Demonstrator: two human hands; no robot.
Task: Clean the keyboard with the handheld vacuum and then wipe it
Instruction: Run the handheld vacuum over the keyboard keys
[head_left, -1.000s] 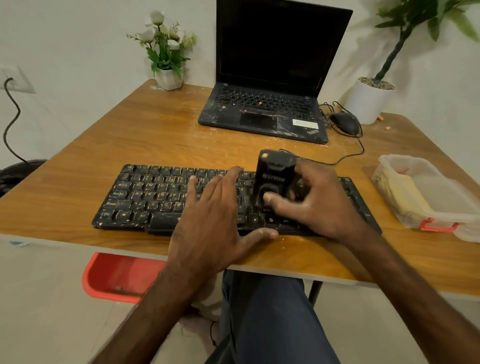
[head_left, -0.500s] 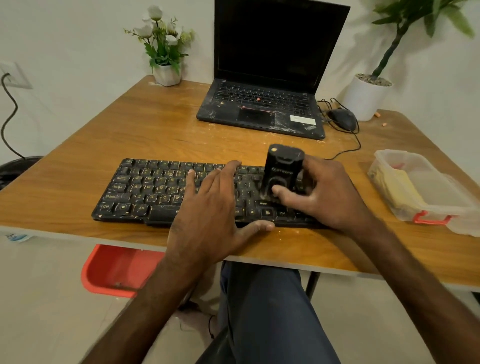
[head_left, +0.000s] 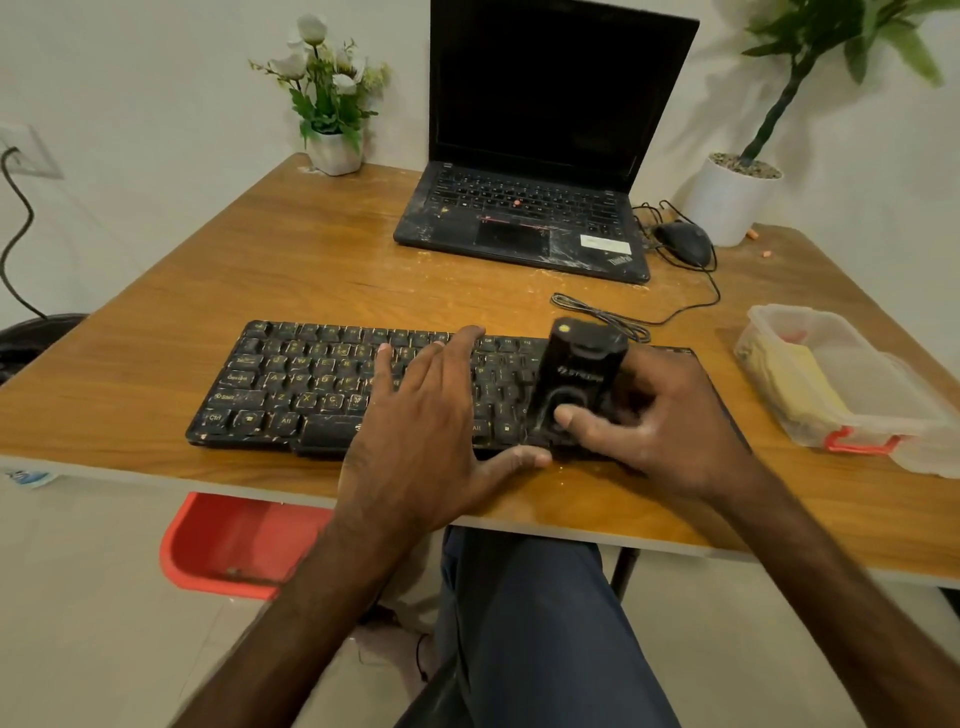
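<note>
While my left hand (head_left: 421, 436) presses flat, fingers spread, on the keyboard (head_left: 291, 384), my right hand (head_left: 660, 431) grips the handheld vacuum (head_left: 576, 384) upright on its keys.

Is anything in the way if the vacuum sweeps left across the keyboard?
Yes. The left hand lies flat on the middle of the keyboard, directly left of the handheld vacuum that the right hand grips. Keys farther left look unobstructed.
</note>
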